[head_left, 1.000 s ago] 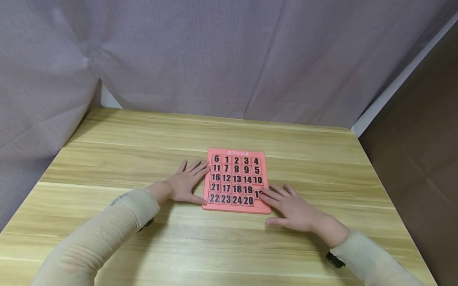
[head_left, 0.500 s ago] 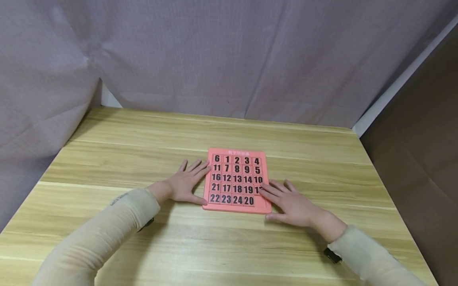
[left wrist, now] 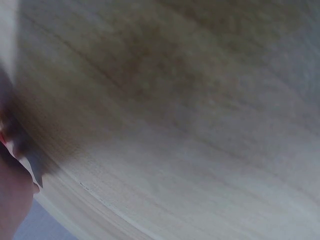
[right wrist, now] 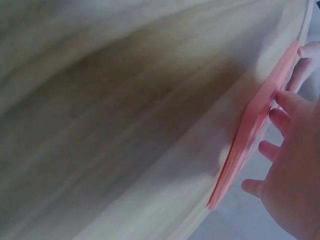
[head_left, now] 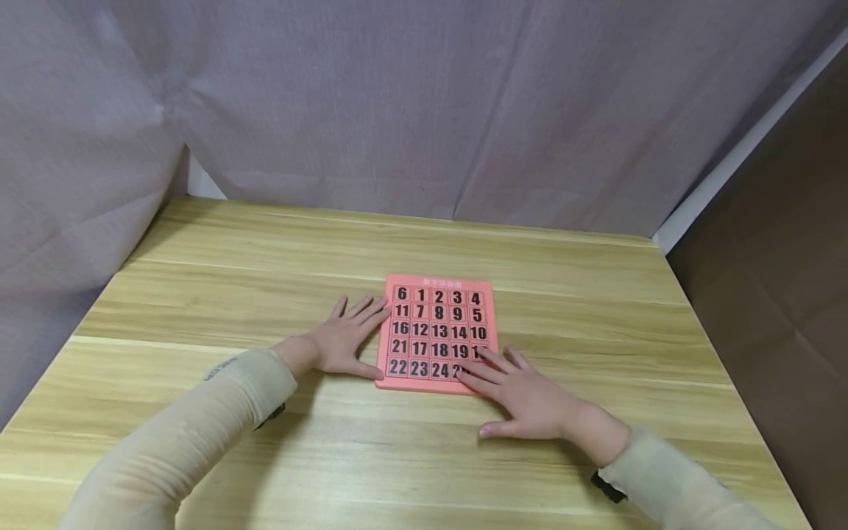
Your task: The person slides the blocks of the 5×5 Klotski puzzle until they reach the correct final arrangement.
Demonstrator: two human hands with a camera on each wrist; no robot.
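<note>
The worktop [head_left: 265, 250] under me is pale striped wood grain, smooth and matt, with grey cloth [head_left: 397, 96] hung behind its far edge. Near the middle, a little toward the near edge, lies the sliding number puzzle [head_left: 437, 333] — a flat, thin coral-pink plastic square holding a grid of small glossy tiles with black numerals. My left hand [head_left: 344, 342] lies flat and open on the wood, fingers straight, thumb touching the board's left edge to steady it. My right hand [head_left: 523, 397] is open too, fingers spread straight over the board's near right corner, fingertips [head_left: 467, 364] on the tiles there. I judge I'm mid-slide on the bottom row — next needs light, level fingertip pressure.
</note>
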